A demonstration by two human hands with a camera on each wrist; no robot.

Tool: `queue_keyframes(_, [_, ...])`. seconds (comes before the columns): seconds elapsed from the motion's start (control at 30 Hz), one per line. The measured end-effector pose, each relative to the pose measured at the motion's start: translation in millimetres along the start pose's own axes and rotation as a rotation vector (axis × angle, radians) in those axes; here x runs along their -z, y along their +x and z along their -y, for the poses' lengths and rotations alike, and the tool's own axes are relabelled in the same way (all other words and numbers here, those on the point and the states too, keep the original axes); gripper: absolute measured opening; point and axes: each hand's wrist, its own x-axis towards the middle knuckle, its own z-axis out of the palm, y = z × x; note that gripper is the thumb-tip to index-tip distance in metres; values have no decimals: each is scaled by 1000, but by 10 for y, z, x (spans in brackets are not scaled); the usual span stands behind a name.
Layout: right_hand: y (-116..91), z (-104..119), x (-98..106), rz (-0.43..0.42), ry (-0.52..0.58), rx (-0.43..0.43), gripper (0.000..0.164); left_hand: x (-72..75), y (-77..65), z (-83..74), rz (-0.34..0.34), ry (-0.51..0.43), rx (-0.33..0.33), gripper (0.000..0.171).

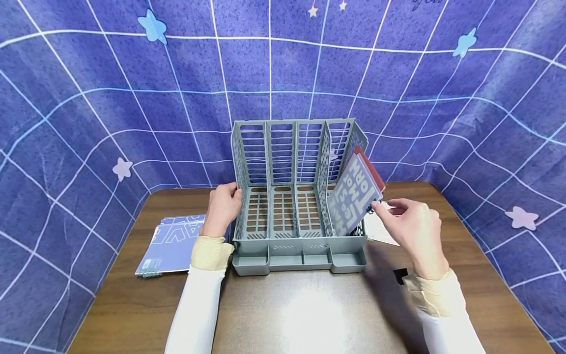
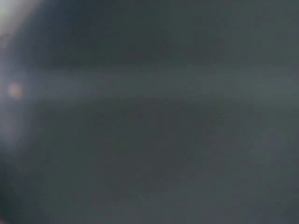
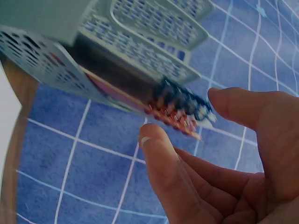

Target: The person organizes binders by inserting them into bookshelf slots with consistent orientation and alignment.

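A grey-green desk file organizer (image 1: 283, 243) with upright slotted dividers stands mid-table. My left hand (image 1: 223, 209) holds its left side panel, fingers at the panel's edge; the left wrist view is a dark blur. In the rightmost slot, a grey-blue spiral notebook with large lettering (image 1: 351, 196) leans with a red spiral notebook (image 1: 371, 169) behind it. My right hand (image 3: 219, 172) is at their coils. Its thumb touches the dark coil (image 3: 182, 98), while the index finger lies apart, just below the red coil (image 3: 173, 119).
A blue spiral notebook (image 1: 170, 246) lies flat left of the organizer, partly behind my left arm. White paper (image 1: 378, 228) lies to the right, and a small black item (image 1: 400, 275) is near my right wrist. Blue gridded fabric (image 1: 287, 73) hangs behind the wooden table (image 1: 119, 305).
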Motion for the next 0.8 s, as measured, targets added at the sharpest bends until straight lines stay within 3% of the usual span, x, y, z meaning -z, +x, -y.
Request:
queue_keyframes(0.13, [35,-55,108,4,7,-41,56,-8,8,6,-4,7,1,29])
queue_keyframes(0.3, [87,-149,196,-43,29,-62,50,-14,14,11,3,8,1,29])
queue_keyframes(0.43, [136,-220,226,-26,30,-75,49,-4,15,7,1,16,-2,30])
queue_keyframes(0.57, [163,-295,210,86,-5,-43,55,4,7,-5,-1,17,-2,29])
queue_keyframes(0.8, [188,-424,97,399,-89,-1,74,-1,1,-17,9,7,7,27])
